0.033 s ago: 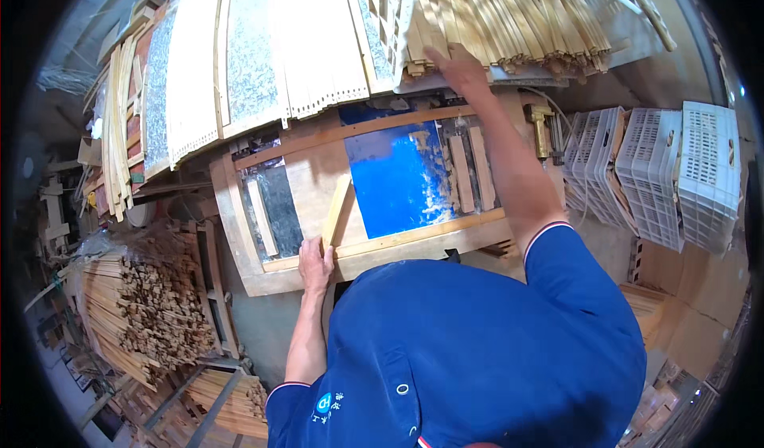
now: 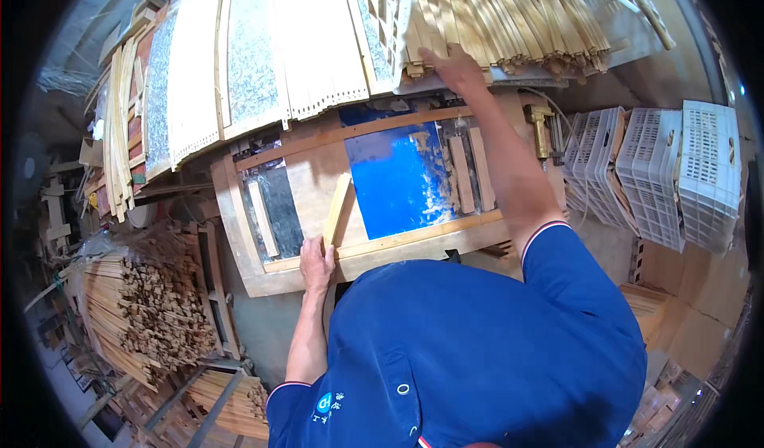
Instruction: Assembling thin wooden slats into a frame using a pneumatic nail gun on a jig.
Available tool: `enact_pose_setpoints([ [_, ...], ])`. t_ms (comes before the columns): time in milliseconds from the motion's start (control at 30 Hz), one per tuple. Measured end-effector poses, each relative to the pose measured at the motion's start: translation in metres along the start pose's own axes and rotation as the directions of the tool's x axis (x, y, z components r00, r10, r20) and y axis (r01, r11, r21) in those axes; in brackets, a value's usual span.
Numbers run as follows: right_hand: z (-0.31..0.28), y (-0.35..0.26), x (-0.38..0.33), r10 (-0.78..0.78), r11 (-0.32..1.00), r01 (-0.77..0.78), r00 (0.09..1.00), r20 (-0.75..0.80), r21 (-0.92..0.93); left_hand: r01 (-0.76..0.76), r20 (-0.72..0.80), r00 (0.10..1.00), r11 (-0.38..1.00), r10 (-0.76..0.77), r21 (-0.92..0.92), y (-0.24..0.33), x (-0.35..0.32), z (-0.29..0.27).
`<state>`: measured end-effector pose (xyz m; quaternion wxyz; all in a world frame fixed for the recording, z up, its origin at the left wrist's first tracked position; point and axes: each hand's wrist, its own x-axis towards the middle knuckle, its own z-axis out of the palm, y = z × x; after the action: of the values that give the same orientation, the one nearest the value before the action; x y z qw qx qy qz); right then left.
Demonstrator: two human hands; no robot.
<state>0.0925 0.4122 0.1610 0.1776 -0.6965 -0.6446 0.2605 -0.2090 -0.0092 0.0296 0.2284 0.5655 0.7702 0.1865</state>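
My left hand (image 2: 317, 265) is at the near edge of the wooden work board (image 2: 314, 165). Its fingers are closed on the lower end of a short wooden strip (image 2: 337, 208), which slants up and away over the board. My right arm stretches across the board to the far side. There my right hand (image 2: 461, 72) has its thumb and a finger apart at the front ends of light wooden strips (image 2: 509, 22), stacked in a white plastic crate (image 2: 390, 26). Its other fingers are partly hidden. A blue panel (image 2: 398, 179) lies on the board between my hands.
Long white slats (image 2: 318, 42) cover the bench at the far left. A brass-coloured tool (image 2: 541, 134) sits right of the board. White plastic crates (image 2: 649, 165) stand at the right. A large bundle of wooden strips (image 2: 151, 313) lies at the lower left.
My right hand has shifted very slightly to the left at the strip ends. My left hand and its strip look the same.
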Motion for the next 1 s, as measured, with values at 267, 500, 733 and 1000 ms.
enact_pose_setpoints([
  [267, 0.023, -0.019, 0.014, 0.102, 0.992, -0.111, 0.982, 0.157, 0.05, 0.048, 0.016, 0.999, 0.999, -0.049, 0.011, 0.007, 0.007, 0.003],
  [500, 0.028, -0.033, 0.02, 0.222, 0.954, -0.243, 0.966, 0.129, 0.174, 0.064, -0.04, 0.997, 0.998, -0.063, 0.018, 0.007, 0.008, 0.011],
  [733, 0.026, -0.031, 0.008, 0.212, 0.956, -0.228, 0.972, 0.106, 0.185, 0.088, -0.027, 0.996, 0.996, -0.088, 0.032, 0.004, 0.007, 0.011],
  [1000, 0.058, -0.03, 0.013, 0.323, 0.887, -0.261, 0.94, -0.108, 0.381, 0.085, -0.025, 0.996, 0.996, -0.085, 0.028, 0.002, 0.006, 0.014],
])
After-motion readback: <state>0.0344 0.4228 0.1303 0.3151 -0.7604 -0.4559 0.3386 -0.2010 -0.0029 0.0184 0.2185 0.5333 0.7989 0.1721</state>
